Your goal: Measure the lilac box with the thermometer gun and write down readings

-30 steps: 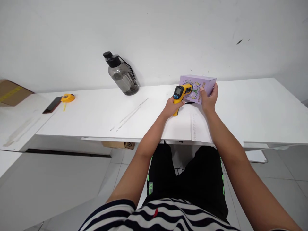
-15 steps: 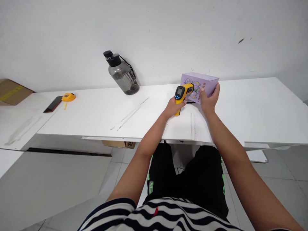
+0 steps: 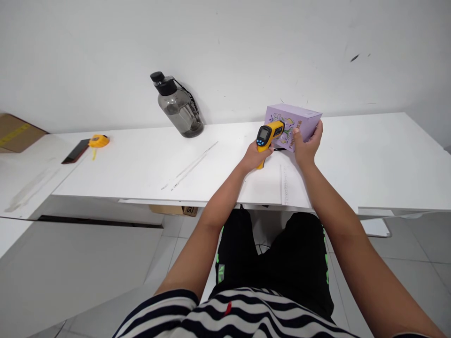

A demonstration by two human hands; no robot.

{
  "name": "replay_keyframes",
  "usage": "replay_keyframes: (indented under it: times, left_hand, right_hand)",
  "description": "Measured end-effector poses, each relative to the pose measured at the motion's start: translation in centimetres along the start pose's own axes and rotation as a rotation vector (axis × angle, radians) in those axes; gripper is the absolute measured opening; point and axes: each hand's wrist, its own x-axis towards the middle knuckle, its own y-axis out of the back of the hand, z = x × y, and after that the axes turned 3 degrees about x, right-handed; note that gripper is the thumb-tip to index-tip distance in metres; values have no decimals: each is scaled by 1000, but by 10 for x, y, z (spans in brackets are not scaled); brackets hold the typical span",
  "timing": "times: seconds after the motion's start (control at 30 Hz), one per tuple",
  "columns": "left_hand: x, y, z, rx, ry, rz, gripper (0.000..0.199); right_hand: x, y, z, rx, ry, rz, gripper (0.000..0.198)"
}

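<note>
My left hand (image 3: 254,157) is wrapped round the grip of a yellow and black infrared thermometer (image 3: 270,132). Its nose points at the printed front of a purple box (image 3: 307,126), close to the surface; whether they touch I cannot tell. My right hand (image 3: 307,144) grips that box by its right side, thumb on the front and fingers behind. The box is tilted back a little, with leaf-like line art on its face. Part of a dark, thin object (image 3: 279,149) shows under the box; most of it is hidden.
A grey translucent water bottle (image 3: 180,110) stands by the wall on the white table (image 3: 380,159). Farther left are a yellow tape measure (image 3: 99,141), a dark phone-like slab (image 3: 76,151) and a cardboard box (image 3: 19,134). Another carton (image 3: 172,210) sits below the table edge.
The view has shifted very slightly. Both hands, the thermometer and the box keep nearly the same positions.
</note>
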Motion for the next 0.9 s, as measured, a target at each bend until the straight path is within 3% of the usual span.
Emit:
replay_keyframes:
  times: [0.9]
  left_hand:
    - [4, 0, -7, 22, -15, 0, 30]
  right_hand:
    - [2, -1, 2, -5, -6, 1, 96]
